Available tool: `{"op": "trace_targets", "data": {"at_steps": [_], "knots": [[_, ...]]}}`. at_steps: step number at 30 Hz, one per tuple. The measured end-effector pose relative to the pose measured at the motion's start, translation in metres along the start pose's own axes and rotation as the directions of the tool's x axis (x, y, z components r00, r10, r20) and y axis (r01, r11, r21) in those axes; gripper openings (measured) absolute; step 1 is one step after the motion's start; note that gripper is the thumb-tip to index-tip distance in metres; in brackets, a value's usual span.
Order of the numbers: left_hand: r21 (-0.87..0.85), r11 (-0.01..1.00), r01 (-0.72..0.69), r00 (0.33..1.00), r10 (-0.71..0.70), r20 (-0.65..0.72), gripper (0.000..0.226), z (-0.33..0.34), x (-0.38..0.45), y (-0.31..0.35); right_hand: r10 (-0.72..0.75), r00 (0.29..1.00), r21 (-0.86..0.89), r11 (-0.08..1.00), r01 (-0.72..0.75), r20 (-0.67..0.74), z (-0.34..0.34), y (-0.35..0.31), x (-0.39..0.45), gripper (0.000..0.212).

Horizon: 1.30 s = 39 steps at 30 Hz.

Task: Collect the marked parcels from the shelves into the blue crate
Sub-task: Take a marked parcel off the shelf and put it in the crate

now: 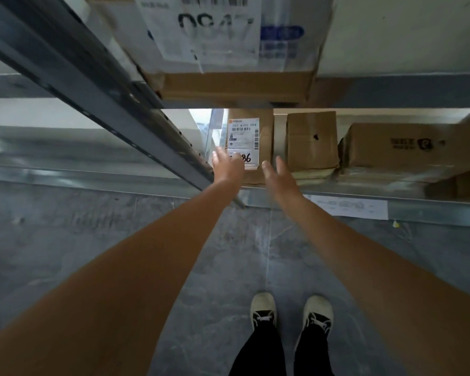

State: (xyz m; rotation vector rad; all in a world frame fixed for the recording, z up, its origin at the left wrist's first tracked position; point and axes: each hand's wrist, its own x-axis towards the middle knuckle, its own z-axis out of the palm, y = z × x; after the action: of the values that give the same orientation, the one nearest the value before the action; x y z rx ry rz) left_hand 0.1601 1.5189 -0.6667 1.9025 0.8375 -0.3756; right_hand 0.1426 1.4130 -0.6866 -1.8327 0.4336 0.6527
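A grey shelf upright (125,104) slanted across the left. The left hand (226,165) lay open-fingered against the labelled cardboard parcel (251,143) on the low shelf (432,206); the right hand (278,176) hovered open just beside it. Two more cardboard boxes (311,141) stood rightward.

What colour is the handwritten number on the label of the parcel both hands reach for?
Black, on the white label; head view.

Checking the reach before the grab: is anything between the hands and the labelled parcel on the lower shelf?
Nothing visible. The left hand and right hand are open at the labelled parcel, one at each side of its front. The grey upright passes left of it.
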Motion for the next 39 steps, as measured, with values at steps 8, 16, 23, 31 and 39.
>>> {"op": "trace_targets", "data": {"at_steps": [8, 16, 23, 31, 39], "knots": [[-0.072, 0.995, 0.073, 0.997, -0.073, 0.005, 0.045, 0.006, 0.000, -0.011, 0.022, 0.998, 0.061, 0.998, -0.026, 0.058, -0.002, 0.009, 0.010, 0.054], [-0.268, 0.961, -0.065, 0.992, 0.034, -0.120, 0.036, 0.013, -0.018, -0.024, -0.084, 0.996, 0.152, 0.984, 0.089, -0.039, -0.015, 0.032, -0.022, 0.033], [-0.271, 0.954, -0.131, 0.983, 0.090, -0.158, 0.034, 0.016, -0.021, -0.025, -0.145, 0.988, 0.180, 0.972, 0.152, -0.050, -0.015, 0.033, -0.022, 0.024], [-0.075, 0.991, -0.108, 0.983, 0.096, -0.154, 0.052, 0.022, -0.004, -0.028, -0.104, 0.990, 0.176, 0.981, 0.086, 0.095, -0.012, 0.024, 0.001, 0.038], [0.059, 0.877, -0.477, 0.865, 0.480, -0.144, 0.054, 0.083, -0.045, -0.012, -0.410, 0.774, -0.162, 0.910, 0.381, -0.483, -0.056, 0.032, -0.030, 0.039]]}}
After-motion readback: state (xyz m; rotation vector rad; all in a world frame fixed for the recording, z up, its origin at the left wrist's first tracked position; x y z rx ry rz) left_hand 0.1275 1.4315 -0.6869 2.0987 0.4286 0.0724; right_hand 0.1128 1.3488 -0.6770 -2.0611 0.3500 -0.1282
